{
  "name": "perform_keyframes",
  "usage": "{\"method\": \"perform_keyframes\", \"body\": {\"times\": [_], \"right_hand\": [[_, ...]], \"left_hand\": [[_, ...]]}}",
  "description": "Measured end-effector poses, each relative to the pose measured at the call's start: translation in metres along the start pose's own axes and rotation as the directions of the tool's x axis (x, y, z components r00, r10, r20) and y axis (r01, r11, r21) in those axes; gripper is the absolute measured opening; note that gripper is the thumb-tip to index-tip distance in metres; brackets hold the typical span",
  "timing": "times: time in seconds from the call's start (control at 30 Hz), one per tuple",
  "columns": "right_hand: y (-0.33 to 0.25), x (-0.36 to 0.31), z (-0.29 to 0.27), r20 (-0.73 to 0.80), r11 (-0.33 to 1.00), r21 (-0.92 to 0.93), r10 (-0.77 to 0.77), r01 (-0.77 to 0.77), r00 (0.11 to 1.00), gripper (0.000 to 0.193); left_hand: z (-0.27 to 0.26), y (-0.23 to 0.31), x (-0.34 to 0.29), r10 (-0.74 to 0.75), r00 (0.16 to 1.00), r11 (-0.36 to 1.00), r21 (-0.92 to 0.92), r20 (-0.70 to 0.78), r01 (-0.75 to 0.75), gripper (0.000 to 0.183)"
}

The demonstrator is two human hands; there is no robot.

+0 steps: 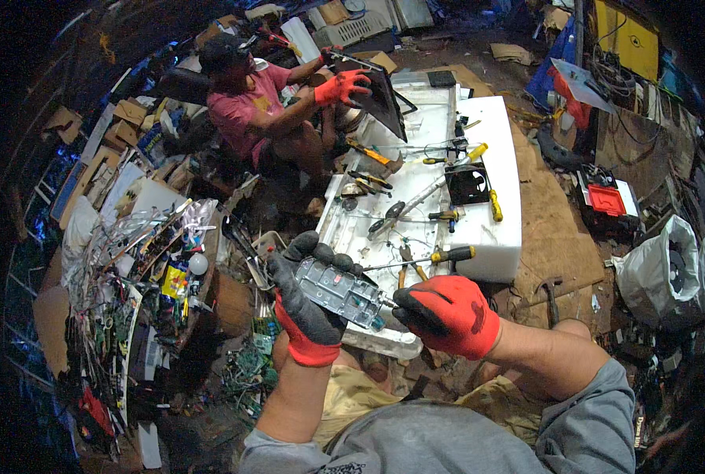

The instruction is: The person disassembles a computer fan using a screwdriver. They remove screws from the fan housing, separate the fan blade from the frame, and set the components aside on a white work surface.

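My left hand (311, 304), in a red and black work glove, grips a grey metal housing (340, 292) with moulded ribs and recesses. The housing is tilted, its inner side toward me, with a bit of green at its lower right end. At that end my right hand (447, 314), gloved alike, is closed with thumb and fingers pinched together. Whatever it pinches is too small to make out. Just beyond the hands, a screwdriver (453, 254) with a yellow and black handle and pliers (406, 272) with orange handles lie on the white worktop (392, 241).
Several more screwdrivers, such as a yellow one (495, 207), lie on the worktop. Across it, a co-worker (250, 110) in red gloves holds a dark flat panel (384, 99). A scrap heap (143, 308) fills the left; a hammer (550, 299) and white sack (656, 272) are at right.
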State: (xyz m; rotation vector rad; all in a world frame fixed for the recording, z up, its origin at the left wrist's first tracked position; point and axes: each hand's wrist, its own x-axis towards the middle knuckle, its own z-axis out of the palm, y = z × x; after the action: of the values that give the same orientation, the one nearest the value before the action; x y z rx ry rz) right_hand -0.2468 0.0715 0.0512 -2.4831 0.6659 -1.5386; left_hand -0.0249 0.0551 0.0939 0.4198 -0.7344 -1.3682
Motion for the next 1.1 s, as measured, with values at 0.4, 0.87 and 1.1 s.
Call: {"method": "perform_keyframes", "body": {"times": [0.4,0.87,1.1], "right_hand": [[-0.003,0.0,-0.007,0.067,0.987,0.094,0.122,-0.128,0.99,0.048],[0.001,0.001,-0.001,0.447,0.612,0.432,0.492,-0.662,0.747,0.032],[0.012,-0.003,0.0,0.703,0.22,0.534,0.42,-0.816,0.573,0.032]], "left_hand": [[-0.002,-0.006,-0.004,-0.028,1.0,1.0,-0.005,0.009,0.028,0.054],[0.01,-0.011,-0.016,0.154,0.985,0.949,0.265,0.083,-0.171,0.05],[0.014,-0.011,-0.023,0.26,0.952,0.8,0.517,0.161,-0.305,0.071]]}}
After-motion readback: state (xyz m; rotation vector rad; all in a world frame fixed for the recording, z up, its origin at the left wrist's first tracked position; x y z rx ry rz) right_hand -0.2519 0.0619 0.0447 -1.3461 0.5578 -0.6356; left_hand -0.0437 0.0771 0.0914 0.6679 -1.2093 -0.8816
